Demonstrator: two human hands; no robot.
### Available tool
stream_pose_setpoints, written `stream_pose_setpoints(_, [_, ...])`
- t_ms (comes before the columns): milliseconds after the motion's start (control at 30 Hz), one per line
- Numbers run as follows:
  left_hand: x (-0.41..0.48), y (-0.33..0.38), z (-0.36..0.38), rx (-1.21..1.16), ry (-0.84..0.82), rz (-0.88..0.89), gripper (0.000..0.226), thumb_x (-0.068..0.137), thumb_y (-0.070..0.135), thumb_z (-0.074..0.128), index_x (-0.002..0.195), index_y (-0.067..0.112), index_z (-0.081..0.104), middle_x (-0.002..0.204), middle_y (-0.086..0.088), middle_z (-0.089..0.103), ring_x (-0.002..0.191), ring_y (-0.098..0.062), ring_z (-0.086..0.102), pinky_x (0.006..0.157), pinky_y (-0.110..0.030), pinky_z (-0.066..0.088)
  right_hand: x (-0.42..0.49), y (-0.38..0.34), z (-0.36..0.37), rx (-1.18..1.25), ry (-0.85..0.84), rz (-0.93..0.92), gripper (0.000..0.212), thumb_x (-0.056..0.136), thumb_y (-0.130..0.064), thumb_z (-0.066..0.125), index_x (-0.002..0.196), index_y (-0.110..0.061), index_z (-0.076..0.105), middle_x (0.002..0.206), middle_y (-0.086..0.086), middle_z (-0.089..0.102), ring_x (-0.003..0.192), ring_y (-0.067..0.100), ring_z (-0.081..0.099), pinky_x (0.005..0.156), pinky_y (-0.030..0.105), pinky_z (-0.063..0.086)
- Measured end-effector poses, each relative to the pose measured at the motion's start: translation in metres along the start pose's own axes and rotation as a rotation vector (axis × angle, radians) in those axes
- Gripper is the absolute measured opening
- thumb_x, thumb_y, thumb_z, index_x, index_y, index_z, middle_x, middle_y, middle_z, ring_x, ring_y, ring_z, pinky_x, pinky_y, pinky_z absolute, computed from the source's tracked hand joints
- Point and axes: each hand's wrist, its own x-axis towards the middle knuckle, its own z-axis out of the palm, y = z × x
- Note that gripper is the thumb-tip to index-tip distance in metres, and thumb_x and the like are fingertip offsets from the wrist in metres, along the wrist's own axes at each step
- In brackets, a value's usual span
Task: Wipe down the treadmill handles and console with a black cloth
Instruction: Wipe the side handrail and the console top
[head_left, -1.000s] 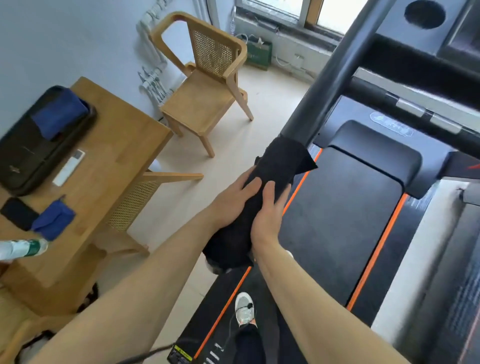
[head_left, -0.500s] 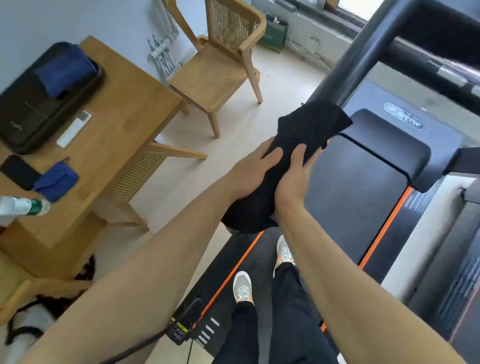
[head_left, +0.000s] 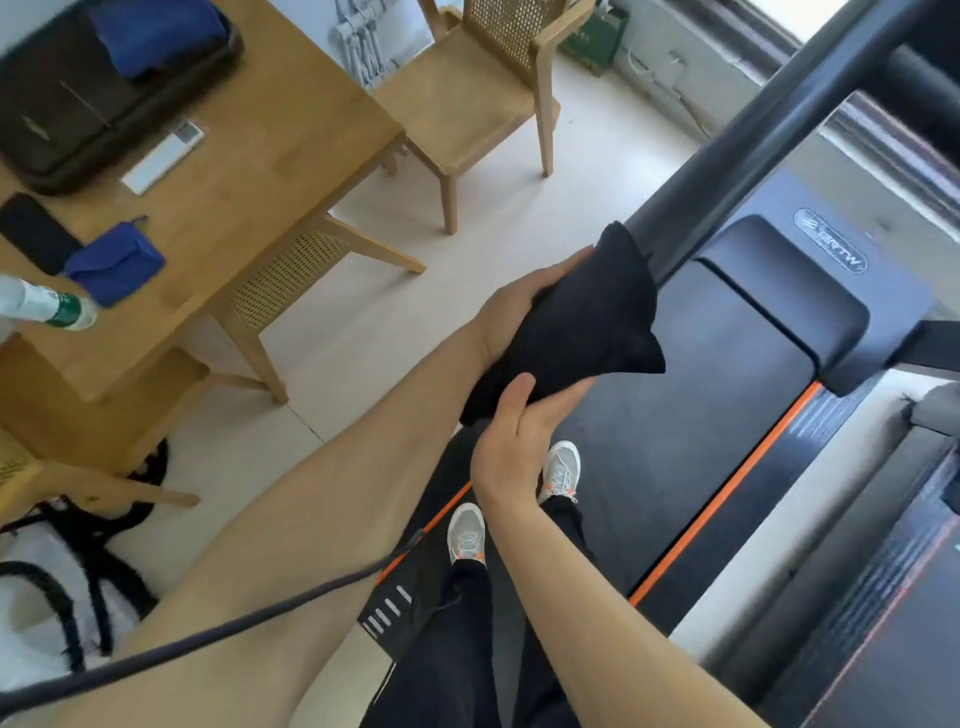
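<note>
At the centre of the view, a black cloth is wrapped around the lower end of the left treadmill handle, a dark tube that runs from the cloth toward 1 o'clock. The left hand grips the cloth from the 9 o'clock side, fingers curled closed around the wrapped tube. The right hand holds the lower end of the cloth from 6 o'clock, thumb on top and fingers closed underneath. A loose corner of cloth points toward 3 o'clock over the treadmill belt.

The belt is black with orange side stripes. The motor cover lies at 2 o'clock from the cloth and carries a printed logo. The person stands on the belt in dark trousers and grey shoes, at 6 o'clock from the hands.

A wooden tabletop occupies the area at 10 o'clock. It carries a black case with a blue cloth on top, a white remote, a black phone, a blue pouch and a bottle lying at the left edge. A wooden chair stands on the floor at 12 o'clock, and a second one is tucked under the tabletop. A dark cable crosses the left forearm.
</note>
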Motion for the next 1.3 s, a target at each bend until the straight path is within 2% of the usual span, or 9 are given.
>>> stream_pose_setpoints(133, [-0.031, -0.027, 0.004, 0.041, 0.249, 0.082, 0.028, 0.102, 0.033, 0.051, 0.106, 0.02, 0.075, 0.091, 0.01, 0.079, 0.085, 0.002, 0.071, 0.077, -0.015, 0.053, 0.029, 0.006, -0.001, 0.081, 0.093, -0.052, 0.083, 0.091, -0.042, 0.039, 0.16, -0.009, 0.006, 0.168, 0.002, 0.012, 0.153, 0.009, 0.017, 0.125, 0.034, 0.018])
stream_pose_setpoints(300, [-0.051, -0.094, 0.004, 0.197, 0.403, 0.395, 0.04, 0.105, 0.042, 0.029, 0.139, 0.039, 0.049, 0.138, 0.019, 0.057, 0.13, -0.001, 0.051, 0.111, -0.027, 0.04, 0.081, 0.024, -0.028, -0.06, -0.063, -0.393, 0.1, 0.092, -0.076, 0.032, 0.155, -0.007, -0.003, 0.165, 0.015, 0.0, 0.155, 0.03, 0.004, 0.127, 0.045, 0.007])
stream_pose_setpoints(400, [-0.059, -0.102, 0.003, 0.252, 0.316, 0.543, 0.04, 0.107, 0.031, 0.026, 0.143, 0.047, 0.033, 0.143, 0.034, 0.044, 0.137, 0.006, 0.04, 0.112, -0.017, 0.033, 0.078, 0.045, -0.019, 0.135, -0.07, -0.163, 0.088, 0.091, -0.072, 0.045, 0.158, -0.029, 0.007, 0.169, 0.01, 0.009, 0.154, 0.028, 0.017, 0.124, 0.053, 0.018])
stream_pose_setpoints(500, [-0.048, -0.074, -0.004, 0.146, 0.258, 0.387, 0.04, 0.109, 0.04, 0.025, 0.136, 0.033, 0.054, 0.13, 0.015, 0.066, 0.122, 0.003, 0.058, 0.098, -0.014, 0.045, 0.036, 0.051, -0.001, 0.154, -0.038, 0.09, 0.066, 0.099, -0.021, 0.038, 0.154, -0.043, 0.007, 0.161, 0.006, 0.031, 0.141, 0.029, 0.042, 0.116, 0.044, 0.038])
stream_pose_setpoints(667, [-0.035, -0.019, 0.002, 0.157, 0.174, 0.057, 0.043, 0.101, 0.048, 0.047, 0.087, 0.028, 0.082, 0.1, -0.004, 0.078, 0.101, -0.019, 0.07, 0.097, -0.035, 0.052, 0.018, 0.027, -0.013, 0.024, -0.025, -0.06, 0.058, 0.091, -0.044, 0.028, 0.139, -0.066, 0.003, 0.156, -0.007, 0.036, 0.142, 0.013, 0.039, 0.119, 0.044, 0.032])
stream_pose_setpoints(800, [-0.012, 0.02, 0.026, 0.542, 0.103, 0.166, 0.045, 0.097, 0.054, 0.044, 0.116, 0.02, 0.068, 0.118, -0.003, 0.071, 0.112, -0.022, 0.063, 0.105, -0.045, 0.045, 0.068, -0.047, -0.021, 0.102, 0.061, -0.046, 0.028, 0.095, -0.051, 0.032, 0.12, -0.054, 0.045, 0.131, -0.009, 0.054, 0.126, 0.013, 0.051, 0.112, 0.044, 0.037])
stream_pose_setpoints(933, [0.046, 0.071, 0.076, 0.924, 0.136, 0.102, 0.054, 0.106, 0.052, 0.03, 0.139, 0.017, 0.053, 0.136, -0.006, 0.059, 0.121, -0.023, 0.055, 0.102, -0.036, 0.04, 0.182, -0.086, -0.042, 0.195, 0.148, 0.2, 0.042, 0.1, -0.042, 0.039, 0.134, -0.019, 0.049, 0.133, 0.002, 0.056, 0.122, 0.023, 0.054, 0.11, 0.048, 0.04])
stream_pose_setpoints(1133, [0.108, 0.105, 0.109, 0.66, 0.167, 0.057, 0.052, 0.105, 0.053, 0.031, 0.118, 0.016, 0.066, 0.119, -0.005, 0.067, 0.113, -0.023, 0.061, 0.104, -0.037, 0.044, 0.254, -0.071, -0.053, 0.442, 0.118, 0.339, 0.075, 0.075, -0.076, 0.044, 0.141, -0.04, 0.051, 0.13, -0.009, 0.066, 0.119, 0.018, 0.062, 0.108, 0.045, 0.046])
stream_pose_setpoints(1300, [0.043, 0.064, 0.087, 0.974, 0.308, 0.322, 0.038, 0.107, 0.038, 0.035, 0.134, 0.022, 0.056, 0.131, -0.003, 0.064, 0.124, -0.027, 0.056, 0.107, -0.042, 0.043, 0.148, -0.062, -0.044, 0.51, 0.037, 0.471, 0.09, 0.073, -0.08, 0.043, 0.153, -0.04, 0.036, 0.15, -0.013, 0.048, 0.136, 0.012, 0.047, 0.118, 0.039, 0.033])
